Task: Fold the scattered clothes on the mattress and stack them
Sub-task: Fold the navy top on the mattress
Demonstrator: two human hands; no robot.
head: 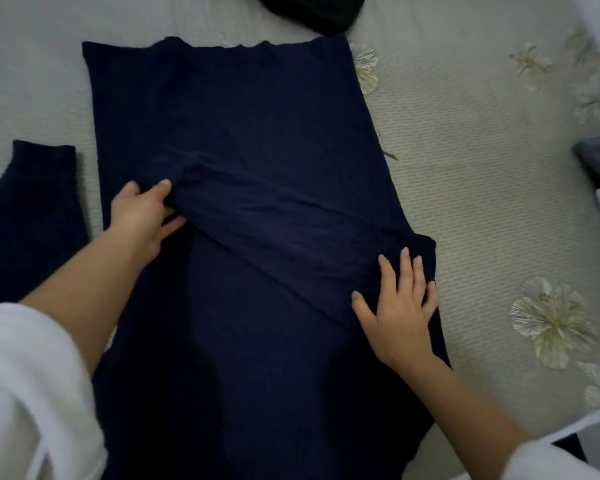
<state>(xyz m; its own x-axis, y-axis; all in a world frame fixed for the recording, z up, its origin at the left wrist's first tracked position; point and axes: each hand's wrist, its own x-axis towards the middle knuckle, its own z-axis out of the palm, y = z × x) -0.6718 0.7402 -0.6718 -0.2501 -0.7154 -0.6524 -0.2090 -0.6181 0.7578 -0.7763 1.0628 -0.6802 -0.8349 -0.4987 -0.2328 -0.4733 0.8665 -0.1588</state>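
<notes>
Nearest, the right hand [399, 306] lies flat with fingers spread on the shoulder of the dark navy knitted sweater [243, 116], seemingly pinning the fold so it cannot slip; further in, the left hand [142, 213] pinches the end of the folded sleeve [274, 230], which slants across the body, probably to draw it straight; the sweater lies flat on the grey quilted flowered mattress [465, 150]; its other sleeve [32, 216] lies out to the left, not yet folded; beyond, a black garment [312, 12] waits at the far edge.
</notes>
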